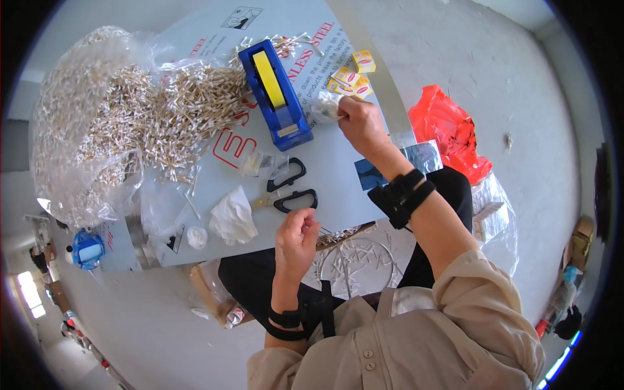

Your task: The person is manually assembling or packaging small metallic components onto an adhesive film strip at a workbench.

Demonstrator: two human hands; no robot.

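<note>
Nearest, your left hand (296,240) is hovering by the bench (331,179) edge, fingers curling loosely; can't tell if they're pinching anything. Scissors (300,193) are lying just beyond, handles facing right, probably for easy pickup. Farther out, your right hand (362,123) is gripping a clear packet (326,107) by its right end, likely keeping the rest exposed, just right of the tape dispenser (276,97). Yellow boxes (348,77) are sitting beyond; loose swabs (188,110) are spilling leftward, seemingly within reach.
</note>
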